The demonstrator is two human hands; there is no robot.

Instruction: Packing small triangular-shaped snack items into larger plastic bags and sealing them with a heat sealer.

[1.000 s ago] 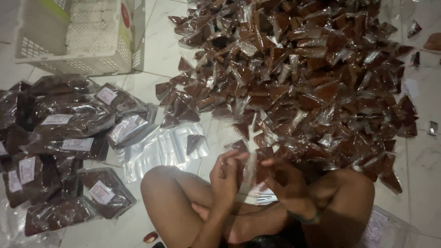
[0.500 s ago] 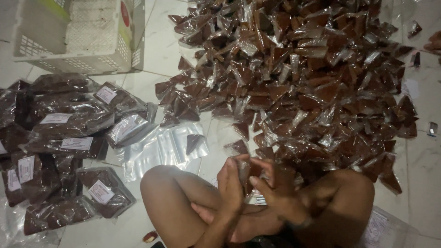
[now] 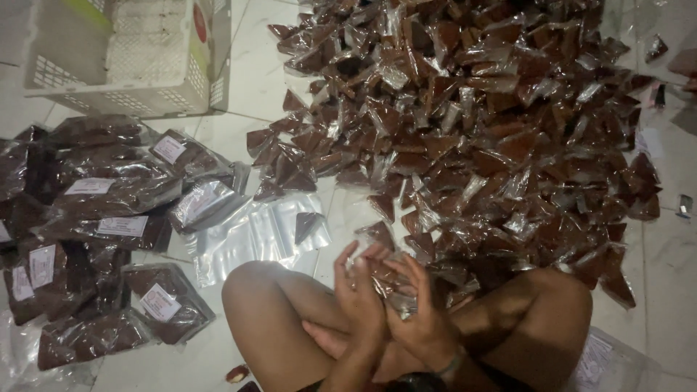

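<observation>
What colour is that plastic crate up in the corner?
The plastic crate is white with perforated sides, seen in the head view, its only view.

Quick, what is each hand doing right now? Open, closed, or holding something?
Left hand: fingers curled around a small clear plastic packet of brown triangular pieces.
Right hand: holding the same packet from the other side.

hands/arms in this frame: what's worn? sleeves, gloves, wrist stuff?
Both hands are bare, no gloves. The left hand and its forearm show no sleeve, ring or band. The right hand has a thin pale green band around the wrist; no sleeve visible there either. Rings, if any, are too small to tell.
</observation>
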